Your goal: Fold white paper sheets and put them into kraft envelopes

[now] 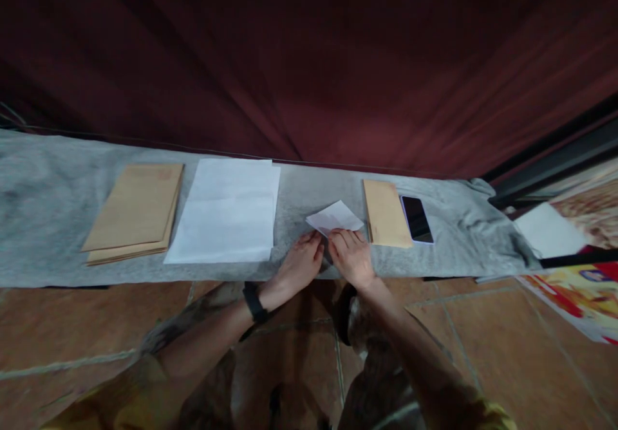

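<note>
A small white folded sheet of paper (337, 216) lies at an angle on the grey cloth, its point facing away from me. My right hand (351, 256) is closed over its near edge, with the fingers bent and pressed down on the paper. Just to the left, my left hand (302, 261) has its fingers curled together at the near left edge of the same sheet, thumb towards the right hand. The fingertips of both hands are partly hidden, and the hands are close together. A dark watch band circles my left wrist.
Left of my hands lie large white sheets (226, 214) and, farther left, a stack of large brown envelopes (135, 208). To the right are smaller brown envelopes (386, 213) and a phone (418, 219). A dark red curtain (299, 63) hangs behind the cloth-covered table (458, 224).
</note>
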{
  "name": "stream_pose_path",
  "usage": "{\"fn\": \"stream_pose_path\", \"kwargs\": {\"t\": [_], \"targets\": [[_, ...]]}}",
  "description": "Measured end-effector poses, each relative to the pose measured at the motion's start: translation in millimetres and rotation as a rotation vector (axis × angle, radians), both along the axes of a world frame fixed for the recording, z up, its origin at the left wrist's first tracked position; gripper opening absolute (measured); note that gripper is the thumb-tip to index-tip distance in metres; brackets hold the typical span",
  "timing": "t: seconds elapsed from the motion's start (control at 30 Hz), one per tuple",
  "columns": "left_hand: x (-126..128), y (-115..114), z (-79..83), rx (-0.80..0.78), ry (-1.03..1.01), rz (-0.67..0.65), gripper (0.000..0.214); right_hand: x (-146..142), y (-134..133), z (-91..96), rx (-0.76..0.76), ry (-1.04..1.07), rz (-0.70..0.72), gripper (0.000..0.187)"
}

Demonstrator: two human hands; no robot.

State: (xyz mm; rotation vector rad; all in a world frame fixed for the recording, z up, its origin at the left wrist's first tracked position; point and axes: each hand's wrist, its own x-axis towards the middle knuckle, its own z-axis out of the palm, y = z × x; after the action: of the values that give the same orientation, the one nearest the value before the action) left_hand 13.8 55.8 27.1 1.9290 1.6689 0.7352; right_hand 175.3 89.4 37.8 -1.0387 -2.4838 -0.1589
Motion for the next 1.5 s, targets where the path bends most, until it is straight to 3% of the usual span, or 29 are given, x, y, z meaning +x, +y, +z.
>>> {"fn": "stream_pose_path", "kwargs": {"t": [0.17, 0.27, 0.43, 0.6, 0.83, 0.97, 1.1, 1.33, 1.5], "targets": [[-6.7, 13.7, -1.9, -0.225, -0.612, 0.212, 0.025, -7.8, -6.2, -3.8, -0.021, -0.017, 0.021, 0.019], [-7.8, 20.1, -7.2, -0.248, -0.806, 0.314, 0.023, -12.8, -9.2, -7.5, -0.032, -0.052, 0.046, 0.020], [-12.6, 30.1, -17.1, -0.157, -0.706, 0.427, 0.015, -17.8, -11.2, -12.0, -0.065, -0.052, 0.086, 0.019], [-16.6, 33.4, -16.0, -0.215, -0.735, 0.400, 0.007, -16.2, -9.8, -10.1, -0.160, 0.051, 0.060, 0.017], [-24.1, 37.1, -10.4, -0.265, -0.688, 0.419, 0.009, 7.2, 19.5, -18.7, -0.309, 0.501, -0.251, 0.034], [-29.0, 40.3, -11.7, -0.191, -0.604, 0.408, 0.009, 15.9, 37.3, -32.1, -0.552, 0.785, -0.385, 0.042], [-32.1, 40.9, -11.6, -0.142, -0.508, 0.383, 0.008, 19.3, 46.7, -36.3, -0.773, 0.945, -0.485, 0.037], [-33.5, 46.5, -11.2, -0.125, -0.467, 0.388, 0.010, 23.9, 51.7, -34.0, -0.901, 0.963, -0.503, 0.021], [-34.0, 45.0, -3.6, -0.104, -0.293, 0.399, 0.040, 20.4, 53.8, -38.3, -0.802, 0.867, -0.526, 0.015]]}}
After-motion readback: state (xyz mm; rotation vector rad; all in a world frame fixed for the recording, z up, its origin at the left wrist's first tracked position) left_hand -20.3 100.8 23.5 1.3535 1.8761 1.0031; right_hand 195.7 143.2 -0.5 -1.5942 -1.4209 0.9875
